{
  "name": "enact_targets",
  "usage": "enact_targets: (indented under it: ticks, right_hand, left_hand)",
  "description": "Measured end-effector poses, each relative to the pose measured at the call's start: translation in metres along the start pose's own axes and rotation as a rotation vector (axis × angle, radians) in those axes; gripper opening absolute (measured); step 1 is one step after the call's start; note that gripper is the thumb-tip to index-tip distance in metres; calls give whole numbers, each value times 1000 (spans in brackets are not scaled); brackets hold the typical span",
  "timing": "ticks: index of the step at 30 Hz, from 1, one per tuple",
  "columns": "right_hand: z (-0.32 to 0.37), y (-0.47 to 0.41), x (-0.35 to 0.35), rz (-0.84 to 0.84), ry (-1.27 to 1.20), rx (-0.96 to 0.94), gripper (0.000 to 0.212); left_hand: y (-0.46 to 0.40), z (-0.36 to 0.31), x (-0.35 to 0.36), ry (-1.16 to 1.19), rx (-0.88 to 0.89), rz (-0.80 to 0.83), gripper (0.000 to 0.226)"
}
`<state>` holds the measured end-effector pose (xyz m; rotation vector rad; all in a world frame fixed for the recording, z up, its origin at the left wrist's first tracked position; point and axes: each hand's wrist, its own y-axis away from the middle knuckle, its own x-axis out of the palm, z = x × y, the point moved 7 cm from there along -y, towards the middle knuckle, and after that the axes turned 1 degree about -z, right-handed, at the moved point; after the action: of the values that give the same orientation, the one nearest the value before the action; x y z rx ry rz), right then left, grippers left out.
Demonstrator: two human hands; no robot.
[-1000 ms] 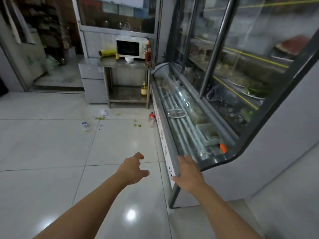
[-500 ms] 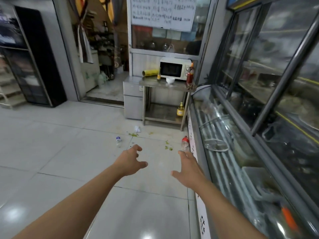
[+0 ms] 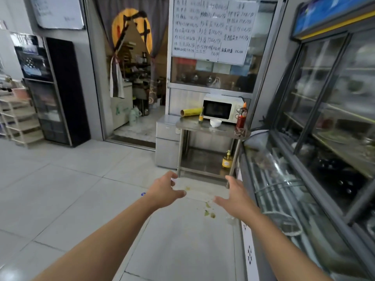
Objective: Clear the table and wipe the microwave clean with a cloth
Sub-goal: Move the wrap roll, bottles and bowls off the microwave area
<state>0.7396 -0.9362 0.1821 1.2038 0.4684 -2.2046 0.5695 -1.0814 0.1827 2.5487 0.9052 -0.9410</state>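
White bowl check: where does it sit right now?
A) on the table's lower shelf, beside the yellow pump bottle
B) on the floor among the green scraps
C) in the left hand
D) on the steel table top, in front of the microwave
D: the white bowl rests on the steel table top, just in front of the microwave; both hands hold nothing.
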Motion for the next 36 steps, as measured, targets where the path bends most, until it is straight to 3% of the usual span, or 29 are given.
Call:
enact_targets:
  ticks: [13, 25, 36]
  right_hand:
    - [45, -227, -25, -159, -79, 43, 87]
    - [23, -401, -29, -205, -89, 69, 86]
    - [-21, -615, -46, -138, -82, -1, 89]
  left_hand:
    - [-258, -35, -54, 82, 187, 87, 62]
    - [-439, -55, -34, 104, 189, 124, 62]
    - [-626, -84, -12, 71, 100, 38, 55]
